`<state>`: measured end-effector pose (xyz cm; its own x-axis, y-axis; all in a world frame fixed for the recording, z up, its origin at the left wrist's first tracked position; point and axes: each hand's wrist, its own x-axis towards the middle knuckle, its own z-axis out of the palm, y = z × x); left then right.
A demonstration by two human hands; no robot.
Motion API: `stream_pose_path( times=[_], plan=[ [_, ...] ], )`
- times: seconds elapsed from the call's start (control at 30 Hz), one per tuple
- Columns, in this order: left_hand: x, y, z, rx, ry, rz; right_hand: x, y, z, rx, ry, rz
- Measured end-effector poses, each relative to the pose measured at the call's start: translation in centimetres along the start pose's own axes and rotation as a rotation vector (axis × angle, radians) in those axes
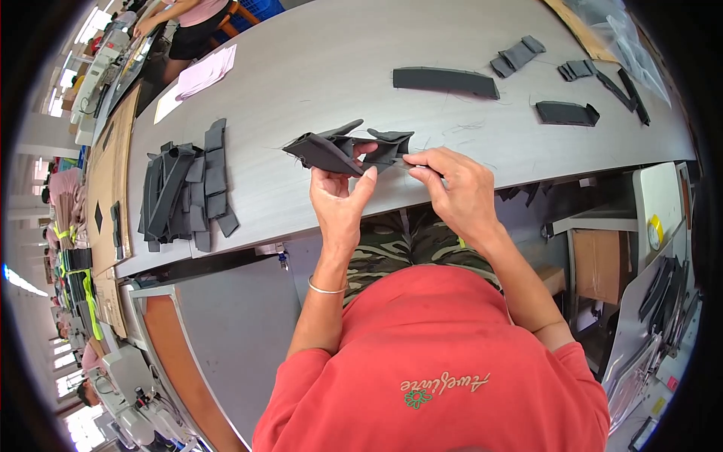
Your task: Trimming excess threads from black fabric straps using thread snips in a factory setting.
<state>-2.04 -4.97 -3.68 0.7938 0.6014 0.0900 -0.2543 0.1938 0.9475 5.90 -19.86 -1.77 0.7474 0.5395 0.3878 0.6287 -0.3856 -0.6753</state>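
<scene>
Both hands work over the grey worktop [316, 68]. The left hand [340, 197] is closed around a bundle of dark grey fabric pieces [331, 151] (too overlapped to count), thumb on top. The right hand [459, 188] pinches the bundle's right end between thumb and fingertips. Left of the bundle lies one loose heap of dark strips [184, 188]. Beyond the bundle lies one long curved dark strip [446, 81]; right of that strip sit four smaller dark clusters.

A sewing workshop: sewing machines [143, 407], stacked dark fabric strips [184, 192], long worktable [316, 68].
</scene>
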Motion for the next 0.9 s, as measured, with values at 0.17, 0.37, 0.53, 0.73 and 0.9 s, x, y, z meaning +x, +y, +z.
stream_pose_path(
  times=[0.17,0.37,0.53,0.73,0.9],
  plan=[
    [-0.1,0.0,0.2,0.047,-0.028,0.029,0.1,0.2,0.2,-0.058,0.023,-0.038],
    [-0.2,-0.8,0.0,0.101,-0.044,0.090,0.2,0.0,-0.4,-0.045,-0.026,0.026],
    [-0.2,-1.1,0.0,0.134,0.012,0.111,0.0,0.2,-0.6,-0.020,0.020,0.056],
    [-0.4,-1.1,0.2,0.183,0.001,0.112,0.2,0.3,-0.4,-0.037,-0.014,0.033],
    [-0.6,-1.4,0.1,0.195,0.021,0.140,0.3,0.2,-0.5,-0.042,-0.048,0.061]
  ],
)
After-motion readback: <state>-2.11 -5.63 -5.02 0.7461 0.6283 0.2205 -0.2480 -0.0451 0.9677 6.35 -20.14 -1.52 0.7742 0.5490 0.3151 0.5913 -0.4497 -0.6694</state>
